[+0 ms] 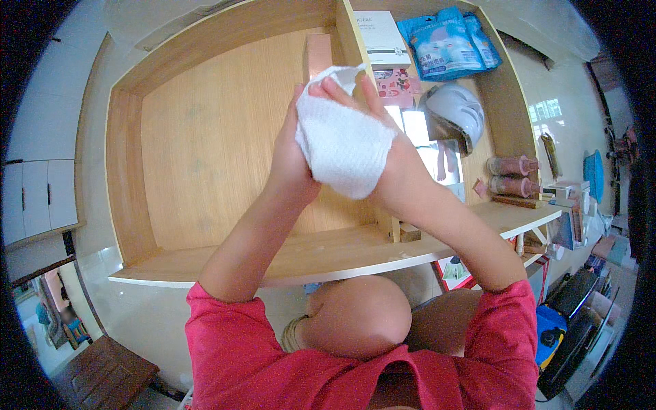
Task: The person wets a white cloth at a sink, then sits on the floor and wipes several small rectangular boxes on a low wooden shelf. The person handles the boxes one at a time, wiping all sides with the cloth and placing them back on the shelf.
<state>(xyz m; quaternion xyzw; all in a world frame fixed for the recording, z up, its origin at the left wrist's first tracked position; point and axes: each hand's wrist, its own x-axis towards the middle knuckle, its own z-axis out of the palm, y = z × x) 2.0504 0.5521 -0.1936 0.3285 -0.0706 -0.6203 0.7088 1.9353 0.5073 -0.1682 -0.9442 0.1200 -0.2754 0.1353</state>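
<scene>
A white textured cloth or wipe (pixel 346 143) hangs between my two hands in the middle of the view. Its left side is held by my left hand (pixel 289 154), whose fingers are largely hidden behind it. My right hand (pixel 392 159) grips the other side, with fingers showing over the cloth's top edge. Both hands are above a wooden compartment (pixel 205 154), close to its divider (pixel 357 36). Just beyond the cloth, a pinkish block or box (pixel 319 51) lies in that compartment, partly covered by the cloth.
Right of the divider are a white box (pixel 382 38), blue plastic packages (pixel 446 48), a pink patterned box (pixel 392 87), a white helmet (pixel 456 113) and two pink bottles (pixel 510 177). A brown stool (pixel 107 371) stands lower left, a blue basin (pixel 593 174) far right.
</scene>
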